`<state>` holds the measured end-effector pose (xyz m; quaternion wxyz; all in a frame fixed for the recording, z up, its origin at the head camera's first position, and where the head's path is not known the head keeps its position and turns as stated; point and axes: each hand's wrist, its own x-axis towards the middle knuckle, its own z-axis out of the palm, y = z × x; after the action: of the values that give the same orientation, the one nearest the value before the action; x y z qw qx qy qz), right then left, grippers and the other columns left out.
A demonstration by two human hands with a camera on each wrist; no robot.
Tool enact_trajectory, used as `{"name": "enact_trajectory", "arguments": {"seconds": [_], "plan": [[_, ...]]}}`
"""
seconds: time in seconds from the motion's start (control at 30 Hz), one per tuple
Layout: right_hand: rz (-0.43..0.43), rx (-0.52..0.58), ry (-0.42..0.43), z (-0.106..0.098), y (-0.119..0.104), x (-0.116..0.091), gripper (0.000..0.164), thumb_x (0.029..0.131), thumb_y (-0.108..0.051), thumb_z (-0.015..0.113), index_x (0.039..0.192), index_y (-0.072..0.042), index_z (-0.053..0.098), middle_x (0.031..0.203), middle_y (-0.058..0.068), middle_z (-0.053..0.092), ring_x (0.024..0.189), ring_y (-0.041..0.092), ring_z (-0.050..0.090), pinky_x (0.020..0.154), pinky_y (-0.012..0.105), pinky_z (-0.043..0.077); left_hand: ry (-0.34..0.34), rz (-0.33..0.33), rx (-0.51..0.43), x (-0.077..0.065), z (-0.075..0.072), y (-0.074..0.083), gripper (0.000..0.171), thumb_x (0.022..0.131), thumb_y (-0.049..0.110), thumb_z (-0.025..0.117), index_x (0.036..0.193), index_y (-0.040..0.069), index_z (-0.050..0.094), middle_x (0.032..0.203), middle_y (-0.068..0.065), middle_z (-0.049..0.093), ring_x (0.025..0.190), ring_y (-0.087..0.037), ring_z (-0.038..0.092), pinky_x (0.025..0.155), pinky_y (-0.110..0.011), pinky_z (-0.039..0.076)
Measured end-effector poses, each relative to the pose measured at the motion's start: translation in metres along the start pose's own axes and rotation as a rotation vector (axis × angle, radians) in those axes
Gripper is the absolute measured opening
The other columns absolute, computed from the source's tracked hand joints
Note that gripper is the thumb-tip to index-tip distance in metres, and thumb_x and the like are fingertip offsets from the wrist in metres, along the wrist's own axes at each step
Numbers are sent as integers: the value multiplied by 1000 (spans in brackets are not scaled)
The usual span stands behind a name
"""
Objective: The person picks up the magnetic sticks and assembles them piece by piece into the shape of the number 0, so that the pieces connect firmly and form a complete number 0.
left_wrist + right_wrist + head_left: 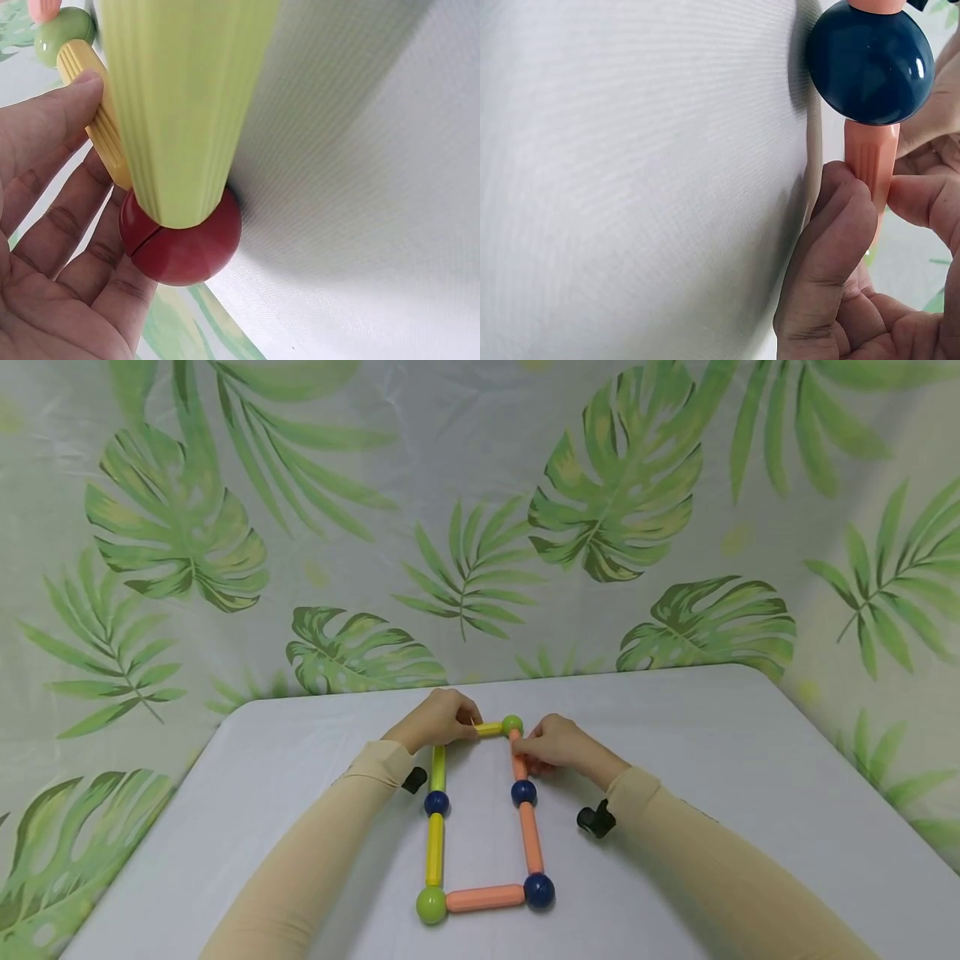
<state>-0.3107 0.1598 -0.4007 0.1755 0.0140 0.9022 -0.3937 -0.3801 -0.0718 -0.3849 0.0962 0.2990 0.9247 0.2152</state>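
Note:
Rods and balls joined end to end form a long rectangle on the table. At its far side my left hand (438,718) grips a yellow rod (491,728), thumb on one face and fingers behind. A red ball (187,251) joins that rod to a lime-green rod (187,112); in the head view my hand hides this ball. My right hand (562,745) pinches the far salmon rod (871,154) between thumb and fingers. That rod runs from a green ball (512,724) to a dark blue ball (523,792).
Nearer me, the frame continues with a blue ball (437,803), a yellow rod (435,852), a green ball (431,906), a salmon rod (485,898), a larger blue ball (539,891) and another salmon rod (531,839). A leaf-patterned cloth (465,660) hangs behind the white table (300,810).

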Motion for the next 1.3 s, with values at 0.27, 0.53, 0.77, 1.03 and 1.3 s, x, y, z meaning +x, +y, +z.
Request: {"name": "enact_trajectory", "arguments": {"seconds": [0.27,0.53,0.77,1.03,1.3], "plan": [[-27,10,-5,1,-1,0,30,96,-33,72,93,-4,76,67,-1,68,58,7,64,57,20,52,6,2,9,-2,-2,-1,12,96,16,83,106,11,83,96,-3,80,85,-12,68,75,-25,55],[-30,7,-4,3,-2,-2,31,99,-33,73,103,-2,74,78,4,76,62,9,66,60,21,56,17,-28,23,-9,-3,2,22,98,17,81,117,8,80,112,-11,79,106,-22,73,94,-35,60],[-131,-51,14,2,8,-13,29,99,-36,74,105,-8,71,84,2,78,69,12,65,62,24,50,108,5,61,-45,-8,6,26,98,17,80,122,6,77,99,-9,72,89,-19,64,83,-35,55],[-322,-86,-104,-2,17,-39,30,101,-33,74,120,-11,65,85,3,73,69,16,65,62,29,51,70,6,-14,-108,-4,6,28,100,20,79,124,6,73,94,-2,69,76,-11,59,69,-24,51],[-462,-159,-164,-3,25,-55,34,101,-32,77,128,-16,64,101,1,70,87,13,68,70,29,55,-42,1,-117,-143,8,2,38,101,27,78,135,13,68,103,-3,73,82,-8,68,74,-24,56]]}}
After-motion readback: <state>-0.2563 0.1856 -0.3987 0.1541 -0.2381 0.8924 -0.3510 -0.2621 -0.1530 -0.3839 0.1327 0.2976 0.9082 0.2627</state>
